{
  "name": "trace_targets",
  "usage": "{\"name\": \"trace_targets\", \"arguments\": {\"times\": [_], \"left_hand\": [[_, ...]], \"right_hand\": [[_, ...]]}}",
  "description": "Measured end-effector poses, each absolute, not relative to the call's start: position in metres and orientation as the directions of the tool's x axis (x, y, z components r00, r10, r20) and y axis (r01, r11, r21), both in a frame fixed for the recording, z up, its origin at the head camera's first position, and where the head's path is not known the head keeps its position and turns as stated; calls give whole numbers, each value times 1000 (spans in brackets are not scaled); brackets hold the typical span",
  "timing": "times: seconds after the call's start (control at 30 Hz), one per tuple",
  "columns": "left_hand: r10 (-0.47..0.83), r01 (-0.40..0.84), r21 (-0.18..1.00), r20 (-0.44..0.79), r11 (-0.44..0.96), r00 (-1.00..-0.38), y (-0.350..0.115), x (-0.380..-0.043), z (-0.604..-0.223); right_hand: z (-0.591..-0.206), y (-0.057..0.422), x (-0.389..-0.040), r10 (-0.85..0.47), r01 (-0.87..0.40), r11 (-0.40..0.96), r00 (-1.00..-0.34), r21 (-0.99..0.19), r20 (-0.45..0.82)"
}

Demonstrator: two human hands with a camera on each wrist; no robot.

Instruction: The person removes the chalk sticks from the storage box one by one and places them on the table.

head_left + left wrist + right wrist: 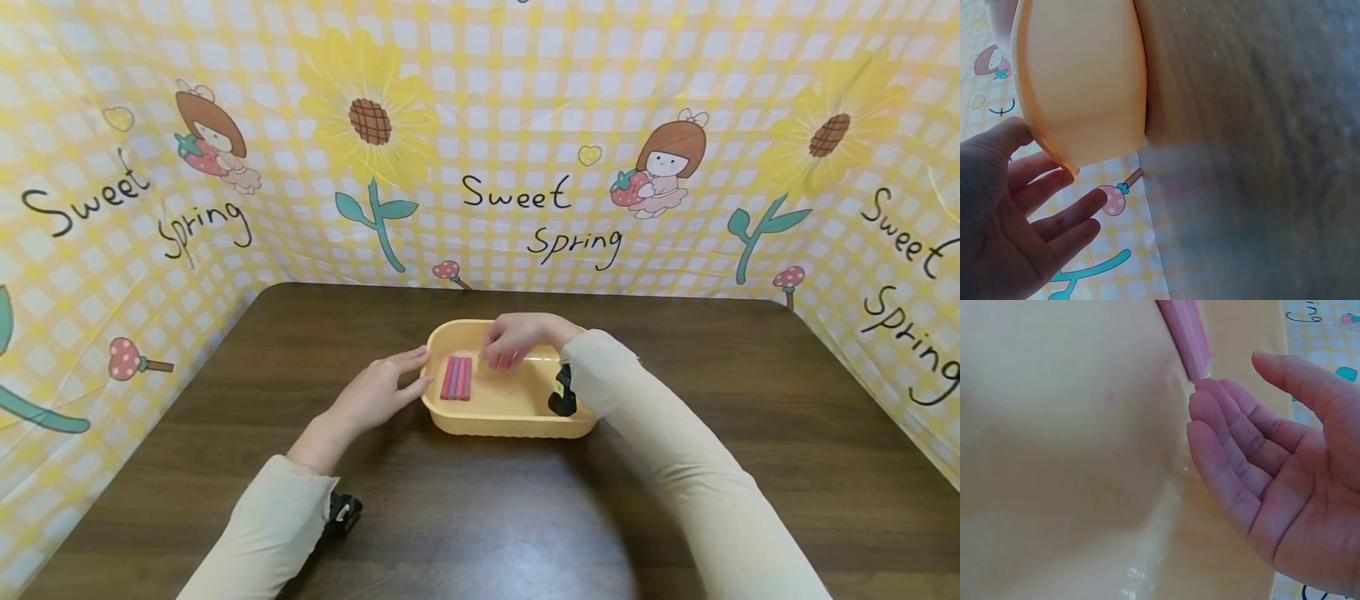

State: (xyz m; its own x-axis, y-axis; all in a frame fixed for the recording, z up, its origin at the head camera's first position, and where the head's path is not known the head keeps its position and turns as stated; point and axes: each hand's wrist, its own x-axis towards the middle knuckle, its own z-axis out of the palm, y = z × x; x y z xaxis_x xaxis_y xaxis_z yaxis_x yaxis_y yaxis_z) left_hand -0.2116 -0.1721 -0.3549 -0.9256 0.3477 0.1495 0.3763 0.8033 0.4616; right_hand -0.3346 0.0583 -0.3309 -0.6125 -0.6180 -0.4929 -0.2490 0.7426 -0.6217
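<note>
A yellow plastic basin (517, 427) stands on the table. Several pink and purple sticks (456, 379) lie side by side at its left end; their exact kind cannot be told. My left hand (375, 392) touches the basin's left rim with thumb and fingertips, its other fingers spread loosely, as the left wrist view shows. Inside the basin, my right hand (513, 337) hovers just right of the sticks. In the right wrist view its fingers (1222, 469) bend gently, the palm holds nothing, and the fingertips are near the ends of the sticks (1188, 337).
The dark wooden table (480, 517) runs up to a yellow checked cloth (517, 100) at the back and sides. Black wrist cameras sit at both cuffs; the right one (562, 392) is over the basin's right end.
</note>
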Motion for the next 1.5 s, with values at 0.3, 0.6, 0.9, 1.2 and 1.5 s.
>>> {"name": "trace_targets", "arguments": {"times": [0.3, 0.6, 0.9, 1.2, 1.5], "left_hand": [[344, 370, 466, 145, 804, -928, -172, -212, -354], [347, 368, 468, 134, 804, -928, -172, -212, -354], [340, 361, 476, 133, 802, -931, -172, -212, -354], [341, 363, 474, 137, 802, -930, -172, -213, -355], [334, 355, 478, 131, 804, -933, -172, -213, -355]], "right_hand": [[-346, 44, -335, -601, -250, 770, -594, -587, -535], [-350, 33, -334, -570, -212, 783, -621, -585, -538], [-350, 29, -330, -553, -220, 793, -654, -569, -517], [-352, 26, -329, -530, -213, 806, -675, -553, -513], [-354, 26, -332, -523, -161, 807, -641, -568, -562]]}}
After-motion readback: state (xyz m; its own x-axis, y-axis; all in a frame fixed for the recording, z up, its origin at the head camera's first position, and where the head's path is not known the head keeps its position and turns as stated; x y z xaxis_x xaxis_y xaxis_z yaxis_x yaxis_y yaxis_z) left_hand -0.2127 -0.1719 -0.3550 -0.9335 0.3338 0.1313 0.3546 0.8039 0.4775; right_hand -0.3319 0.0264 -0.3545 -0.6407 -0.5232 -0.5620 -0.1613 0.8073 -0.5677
